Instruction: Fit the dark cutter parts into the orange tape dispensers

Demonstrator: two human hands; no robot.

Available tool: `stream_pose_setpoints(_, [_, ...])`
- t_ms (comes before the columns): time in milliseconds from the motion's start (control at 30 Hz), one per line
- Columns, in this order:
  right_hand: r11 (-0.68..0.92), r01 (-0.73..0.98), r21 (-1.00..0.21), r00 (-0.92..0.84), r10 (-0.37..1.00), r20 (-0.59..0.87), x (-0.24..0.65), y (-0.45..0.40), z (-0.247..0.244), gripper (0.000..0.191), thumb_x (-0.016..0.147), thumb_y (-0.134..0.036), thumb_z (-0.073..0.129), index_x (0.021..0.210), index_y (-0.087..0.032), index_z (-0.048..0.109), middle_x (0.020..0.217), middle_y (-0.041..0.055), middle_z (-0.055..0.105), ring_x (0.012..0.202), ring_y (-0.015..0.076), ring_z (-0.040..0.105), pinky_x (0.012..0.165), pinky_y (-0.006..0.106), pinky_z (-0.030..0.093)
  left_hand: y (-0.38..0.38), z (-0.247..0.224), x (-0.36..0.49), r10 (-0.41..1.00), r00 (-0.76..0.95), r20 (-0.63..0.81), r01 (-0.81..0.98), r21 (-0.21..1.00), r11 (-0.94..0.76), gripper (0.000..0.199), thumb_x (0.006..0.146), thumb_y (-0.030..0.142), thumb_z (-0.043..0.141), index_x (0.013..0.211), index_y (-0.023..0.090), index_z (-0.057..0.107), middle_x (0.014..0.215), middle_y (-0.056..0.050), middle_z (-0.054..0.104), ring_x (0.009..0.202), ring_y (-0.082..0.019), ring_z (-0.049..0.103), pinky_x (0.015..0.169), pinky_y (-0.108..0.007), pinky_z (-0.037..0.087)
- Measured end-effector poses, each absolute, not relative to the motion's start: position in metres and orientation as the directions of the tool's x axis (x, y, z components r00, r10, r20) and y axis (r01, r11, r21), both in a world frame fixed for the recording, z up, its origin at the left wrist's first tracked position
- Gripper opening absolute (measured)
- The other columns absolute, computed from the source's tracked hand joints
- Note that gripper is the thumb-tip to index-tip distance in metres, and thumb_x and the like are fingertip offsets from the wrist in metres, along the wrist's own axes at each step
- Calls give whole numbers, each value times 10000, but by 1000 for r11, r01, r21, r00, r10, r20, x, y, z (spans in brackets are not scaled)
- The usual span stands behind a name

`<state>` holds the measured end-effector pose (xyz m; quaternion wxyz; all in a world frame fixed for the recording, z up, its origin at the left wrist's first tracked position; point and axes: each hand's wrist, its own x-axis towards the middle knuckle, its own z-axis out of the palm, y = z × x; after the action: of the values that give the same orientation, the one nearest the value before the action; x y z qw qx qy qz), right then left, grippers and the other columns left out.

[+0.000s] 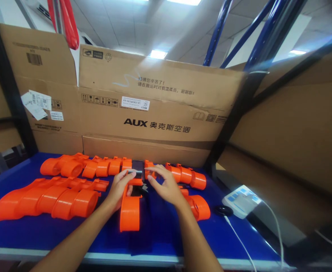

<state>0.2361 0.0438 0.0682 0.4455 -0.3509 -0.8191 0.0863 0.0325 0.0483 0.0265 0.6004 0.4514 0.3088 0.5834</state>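
Observation:
My left hand (pixel 121 187) is closed around an orange plastic ring-shaped part (pixel 130 215), its thumb on top near a thin pale strip. The ring end of this part hangs down toward the front of the blue tabletop. Just beyond my thumb stands a dark, flat rectangular device with a screen-like face (pixel 138 166). To the right of it, my right hand (pixel 165 184) is open, fingers apart and reaching toward the device. Whether its fingertips touch anything, I cannot tell. A small dark item with a grey end (pixel 145 187) lies between my hands, partly hidden.
Rows of similar orange parts (pixel 61 200) lie at the left, with more along the back (pixel 109 166) and right (pixel 201 207). A white device (pixel 242 201) with a cable and a black puck (pixel 224 210) sit at right. Cardboard (pixel 154 145) walls the back of the blue table (pixel 103 241).

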Motion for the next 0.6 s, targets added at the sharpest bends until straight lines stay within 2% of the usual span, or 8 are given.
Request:
stream_pose_setpoints(67, [780,433,-452,-433,620,655,230,38,72,314,950,-272,632,1259,-252,683,1151,87,689,1064,233,641,954,403,510,47,28,33,972,165,168,-404,910,-88,402,740,498,779,936,166,665,561,55,555,315,-46,386,340,-197,223])
stream_pose_setpoints(167, [792,417,-446,-485,609,628,224,34,72,340,944,-273,653,1283,-277,685,1139,78,679,1053,224,647,943,397,525,47,28,34,963,199,182,-385,918,-94,406,746,504,775,950,170,670,576,59,543,314,-42,380,337,-196,214])
stream_pose_setpoints(467, [774,448,-447,-421,624,658,220,36,67,292,952,-302,649,1235,-283,722,1113,76,688,1045,229,642,938,407,527,47,29,33,965,181,189,-369,923,-112,413,753,520,774,938,165,672,639,45,577,319,-32,387,336,-201,216])
stream_pose_setpoints(600, [782,428,-452,-385,611,692,221,37,67,296,959,-302,638,1243,-259,711,1090,82,719,1013,231,658,930,414,527,46,33,29,974,121,190,-440,890,-119,409,755,537,770,882,171,641,537,63,539,309,-45,375,348,-198,233])
